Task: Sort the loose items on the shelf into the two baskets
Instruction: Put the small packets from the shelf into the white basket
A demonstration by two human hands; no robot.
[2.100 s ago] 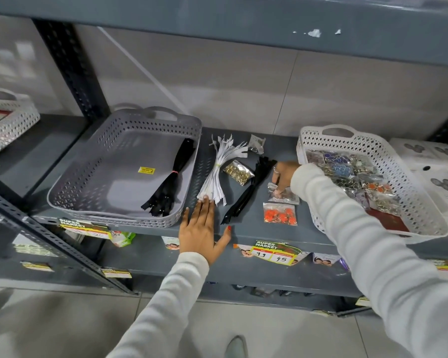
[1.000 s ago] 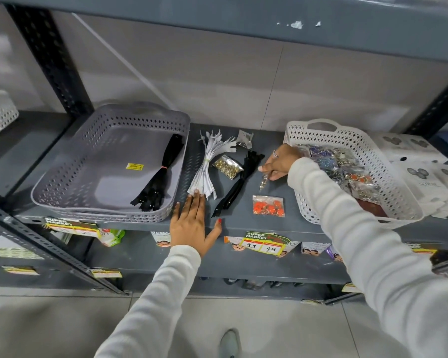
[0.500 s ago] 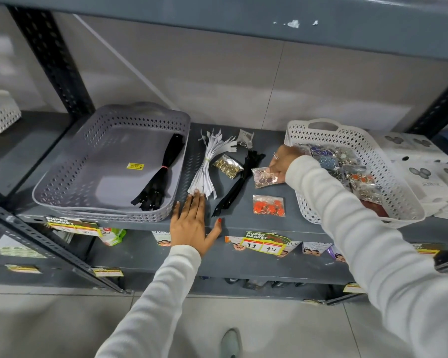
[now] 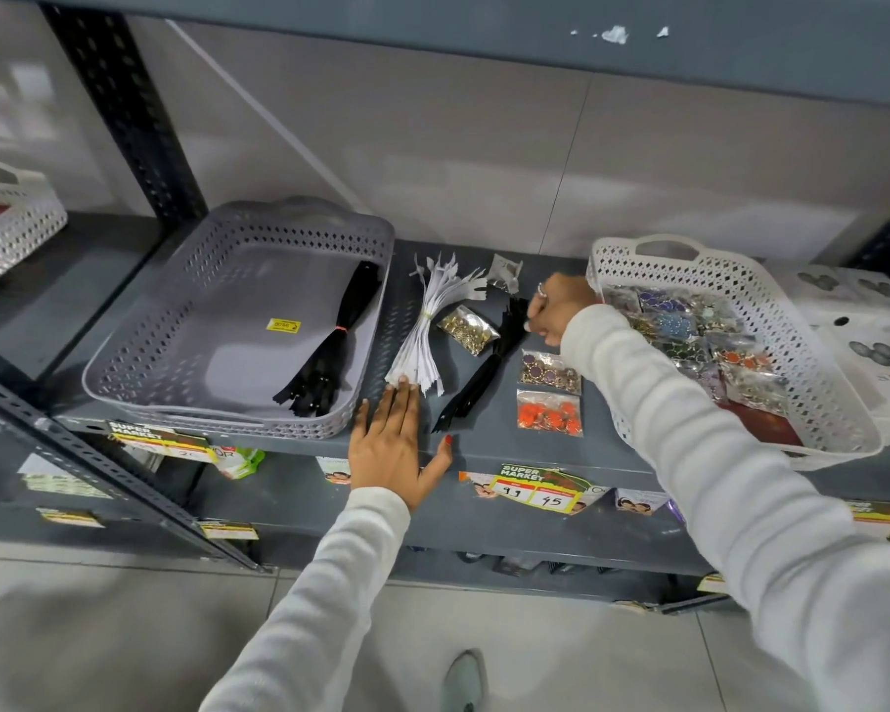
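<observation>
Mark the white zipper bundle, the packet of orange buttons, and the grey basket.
white zipper bundle (image 4: 425, 335): head view, on the strips just below the elastic band.
packet of orange buttons (image 4: 549, 412): head view, on the packet's middle.
grey basket (image 4: 217, 409): head view, on the near perforated wall.

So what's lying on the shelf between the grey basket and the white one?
In the head view, between grey basket and white basket: white zipper bundle, gold bead packet, black zipper bundle, two button packets, both hands.
</observation>
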